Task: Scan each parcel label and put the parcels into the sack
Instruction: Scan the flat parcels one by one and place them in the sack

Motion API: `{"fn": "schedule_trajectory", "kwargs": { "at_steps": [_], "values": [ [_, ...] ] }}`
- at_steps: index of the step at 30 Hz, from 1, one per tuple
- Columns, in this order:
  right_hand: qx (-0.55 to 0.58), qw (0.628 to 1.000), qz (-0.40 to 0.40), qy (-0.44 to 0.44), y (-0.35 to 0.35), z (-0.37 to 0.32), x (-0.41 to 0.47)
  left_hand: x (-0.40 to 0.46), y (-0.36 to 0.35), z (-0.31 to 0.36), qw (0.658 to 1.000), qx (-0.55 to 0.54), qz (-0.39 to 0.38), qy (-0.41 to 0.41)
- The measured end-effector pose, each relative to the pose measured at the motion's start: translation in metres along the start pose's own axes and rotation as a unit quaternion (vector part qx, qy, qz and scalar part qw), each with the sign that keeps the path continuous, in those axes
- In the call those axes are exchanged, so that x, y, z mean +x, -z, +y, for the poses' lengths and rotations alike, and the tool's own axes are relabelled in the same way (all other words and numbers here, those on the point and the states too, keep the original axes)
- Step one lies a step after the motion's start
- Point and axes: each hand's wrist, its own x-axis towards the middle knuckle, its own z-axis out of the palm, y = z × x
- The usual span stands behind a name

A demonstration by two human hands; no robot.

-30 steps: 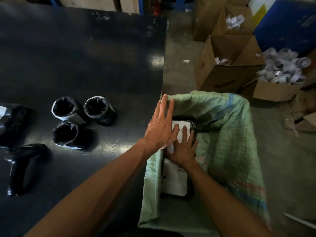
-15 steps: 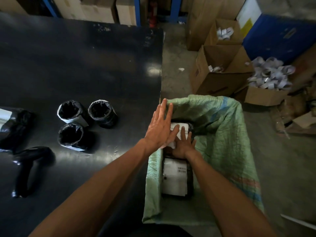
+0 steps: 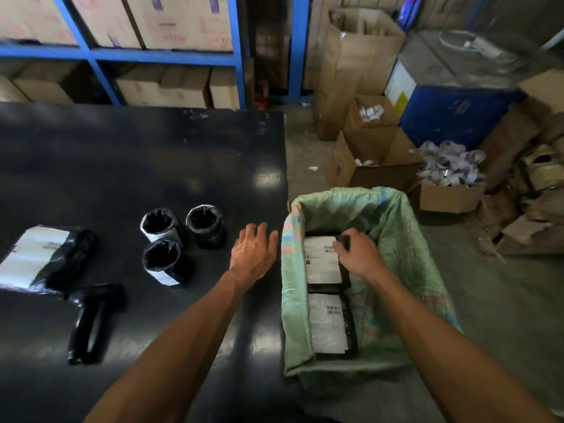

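A green woven sack (image 3: 393, 221) stands open beside the black table's right edge. Two black parcels with white labels lie inside it: an upper parcel (image 3: 322, 264) and a lower parcel (image 3: 328, 326). My right hand (image 3: 358, 253) rests on the upper parcel's far right corner, fingers curled on its edge. My left hand (image 3: 253, 251) hovers open over the table just left of the sack rim. Three black cylindrical parcels (image 3: 180, 242) stand on the table. A flat black parcel with a white label (image 3: 45, 257) lies at far left. A black handheld scanner (image 3: 91, 319) lies near it.
The black table (image 3: 137, 160) reaches back to blue shelving (image 3: 158, 51) full of cartons. On the concrete floor to the right stand open cardboard boxes (image 3: 372, 160), one box heaped with label rolls (image 3: 448, 166), and a blue bin (image 3: 451, 114).
My left hand has pulled out of the sack and moved left over the table. My right hand has shifted to the upper parcel's far right corner. The view has tilted up.
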Motion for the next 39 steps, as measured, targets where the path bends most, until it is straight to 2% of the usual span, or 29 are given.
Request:
{"fn": "schedule_trajectory", "kwargs": {
  "at_steps": [6,17,34,39],
  "values": [
    [0.021,0.997,0.034,0.062,0.02,-0.061,-0.031,-0.017,0.029,-0.029,0.998,0.053,0.023,-0.029],
    [0.026,0.99,0.039,0.131,-0.019,-0.181,-0.067,-0.046,0.098,-0.128,0.99,0.109,0.078,-0.05],
    [0.015,0.971,-0.082,0.224,-0.146,-0.371,-0.13,-0.083,0.2,-0.368,0.983,0.105,0.069,0.137],
    [-0.033,0.966,-0.158,0.204,-0.194,-0.412,-0.144,-0.088,0.214,-0.419,0.98,0.111,0.047,0.155]
  ]
}}
